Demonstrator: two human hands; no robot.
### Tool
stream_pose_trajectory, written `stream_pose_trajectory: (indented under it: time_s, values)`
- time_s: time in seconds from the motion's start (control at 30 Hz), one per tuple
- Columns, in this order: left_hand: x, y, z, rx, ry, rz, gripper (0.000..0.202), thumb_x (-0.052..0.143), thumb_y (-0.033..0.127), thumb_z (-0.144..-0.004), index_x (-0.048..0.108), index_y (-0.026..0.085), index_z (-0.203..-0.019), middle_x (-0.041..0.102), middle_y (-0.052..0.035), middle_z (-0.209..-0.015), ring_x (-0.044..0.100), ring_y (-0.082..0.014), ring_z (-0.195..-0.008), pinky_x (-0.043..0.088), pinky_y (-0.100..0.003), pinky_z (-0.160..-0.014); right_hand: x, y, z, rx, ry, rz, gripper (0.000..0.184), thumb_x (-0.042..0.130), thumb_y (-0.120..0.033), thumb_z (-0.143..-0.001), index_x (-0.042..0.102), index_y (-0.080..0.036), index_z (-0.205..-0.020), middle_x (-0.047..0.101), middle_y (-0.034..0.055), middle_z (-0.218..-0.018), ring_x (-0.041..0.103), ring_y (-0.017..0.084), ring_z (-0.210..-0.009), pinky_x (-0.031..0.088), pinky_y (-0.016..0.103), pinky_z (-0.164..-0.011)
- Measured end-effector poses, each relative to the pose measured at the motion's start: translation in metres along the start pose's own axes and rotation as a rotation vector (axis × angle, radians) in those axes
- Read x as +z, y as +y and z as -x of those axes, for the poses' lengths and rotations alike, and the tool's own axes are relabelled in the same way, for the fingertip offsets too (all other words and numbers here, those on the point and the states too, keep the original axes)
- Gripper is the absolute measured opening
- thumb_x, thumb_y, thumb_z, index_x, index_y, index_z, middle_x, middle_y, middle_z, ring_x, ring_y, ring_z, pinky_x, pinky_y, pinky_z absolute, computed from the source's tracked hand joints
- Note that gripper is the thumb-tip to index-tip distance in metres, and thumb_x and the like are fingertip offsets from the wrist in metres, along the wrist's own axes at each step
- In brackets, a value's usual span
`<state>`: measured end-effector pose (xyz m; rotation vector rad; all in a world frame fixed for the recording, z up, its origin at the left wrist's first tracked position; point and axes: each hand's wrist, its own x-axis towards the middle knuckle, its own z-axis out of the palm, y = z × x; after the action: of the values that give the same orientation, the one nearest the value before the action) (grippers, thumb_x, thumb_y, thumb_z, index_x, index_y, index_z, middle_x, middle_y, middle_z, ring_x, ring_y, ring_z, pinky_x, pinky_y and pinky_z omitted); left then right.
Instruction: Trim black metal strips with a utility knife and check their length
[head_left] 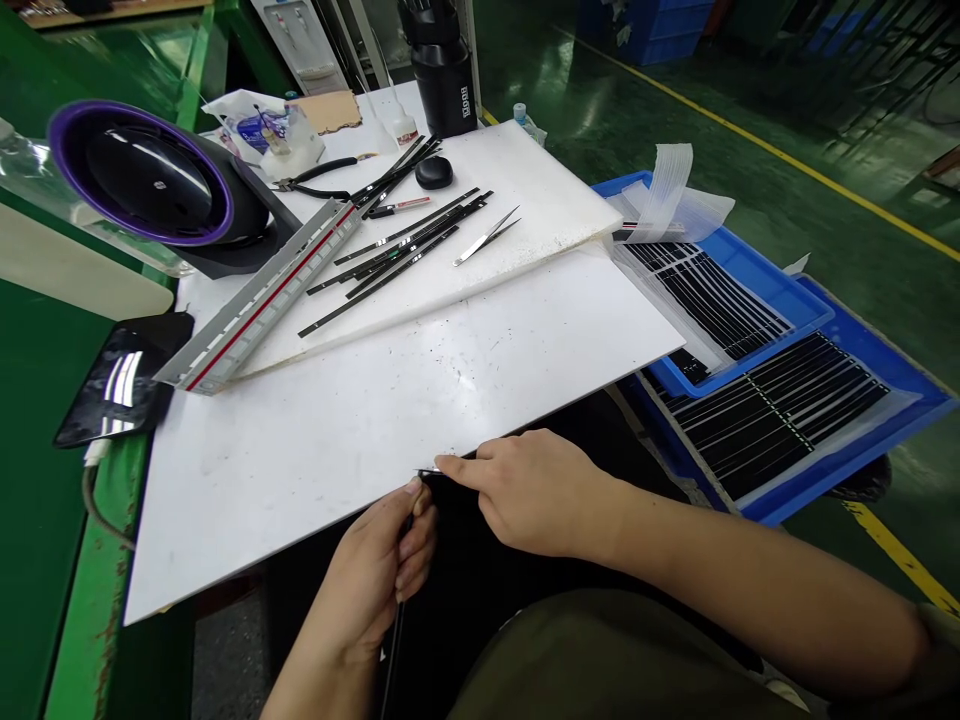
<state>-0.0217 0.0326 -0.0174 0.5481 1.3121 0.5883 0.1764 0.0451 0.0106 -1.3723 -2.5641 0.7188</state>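
At the near edge of the white table, my left hand [401, 550] is closed around a thin black strip [391, 650], its thumb on top. The strip's lower part hangs over the dark clothing on my lap, and its upper end pokes out beside the table edge. My right hand [540, 490] meets that end with the tip of its index finger. Its other fingers are curled, and its thumb is hidden underneath. More black strips [397, 250] lie in a loose bunch on a white foam board [555, 190], with tweezers [487, 238] beside them.
A grey triangular scale ruler [262, 300] leans across the board's left end near a black-purple fan [157, 180]. Pliers [319, 180], a small black case [433, 173] and a black bottle [442, 80] stand farther back. Blue trays [817, 310] of strips sit right; a phone [120, 380] lies left.
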Motion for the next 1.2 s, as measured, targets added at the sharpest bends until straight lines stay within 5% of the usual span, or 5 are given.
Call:
stream_pose_trajectory:
  time_s: [0.8, 1.2]
  values:
    - [0.000, -0.001, -0.001, -0.001, 0.016, 0.008, 0.035, 0.060, 0.047, -0.086, 0.046, 0.020, -0.068, 0.033, 0.0094, -0.048, 0.019, -0.0037, -0.035, 0.018, -0.013, -0.031, 0.006, -0.001, 0.005, 0.045, 0.003, 0.022, 0.052, 0.044, -0.020, -0.091, 0.049, -0.026, -0.142, 0.071, 0.0038, -0.094, 0.066, 0.021, -0.068, 0.040, 0.032, -0.054]
    - [0.002, -0.001, 0.000, 0.000, 0.016, 0.021, 0.036, 0.063, 0.047, -0.084, 0.046, 0.020, -0.067, 0.033, 0.0093, -0.046, 0.019, -0.0037, -0.035, 0.019, -0.013, -0.029, 0.025, -0.016, 0.011, 0.089, 0.078, 0.130, 0.058, 0.045, -0.016, -0.088, 0.045, -0.021, -0.145, 0.065, 0.0041, -0.086, 0.059, 0.020, -0.055, 0.025, 0.031, -0.042]
